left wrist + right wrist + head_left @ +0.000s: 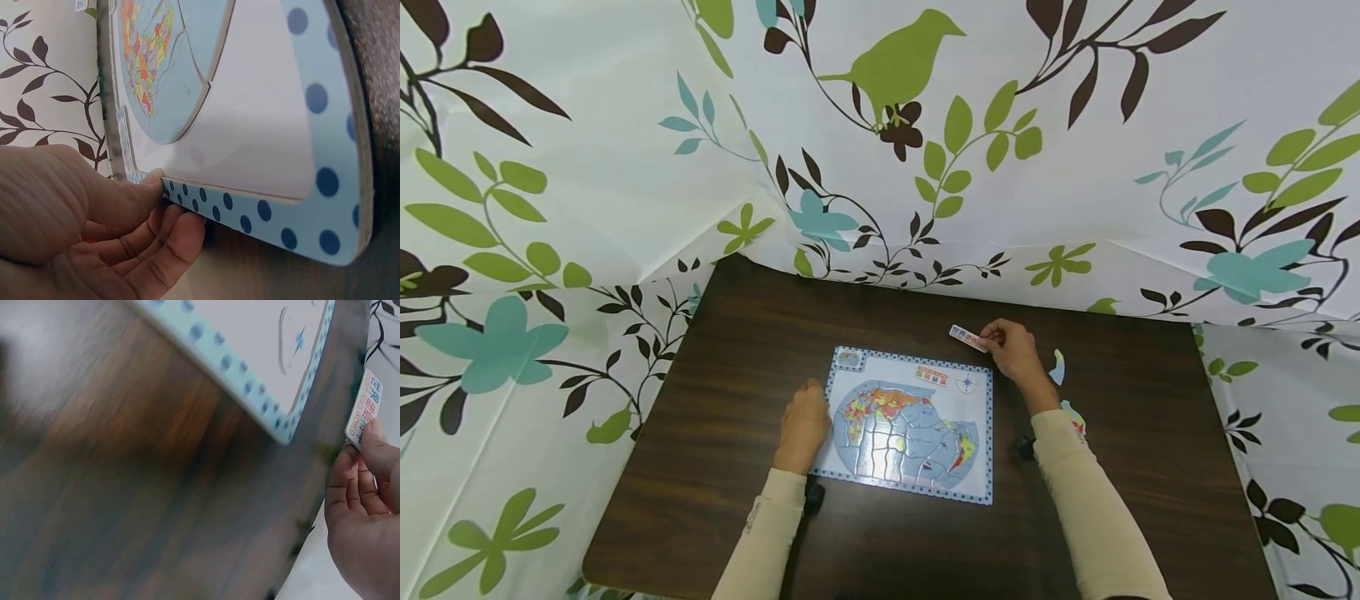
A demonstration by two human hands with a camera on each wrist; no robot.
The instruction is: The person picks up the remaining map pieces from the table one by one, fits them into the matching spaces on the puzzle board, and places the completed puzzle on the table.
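Observation:
A world-map jigsaw puzzle board (990,458) with a blue dotted border lies on the dark table. Most of its oval map is filled, with a gap at the upper right. My left hand (805,423) is at the board's left edge; the left wrist view shows its thumb on the border (264,210) and the fingers curled beneath. Beyond the board's upper right corner, my right hand (1013,350) pinches a small rectangular puzzle piece (967,337) between thumb and fingers. Coloured characters are printed on this puzzle piece (365,406).
Two loose puzzle pieces lie right of the board: a narrow curved piece (1057,367) and a colourful map piece (1073,418) partly behind the right sleeve. The wood-grain table (700,400) meets a leaf-and-bird patterned sheet (880,192) at its far edge.

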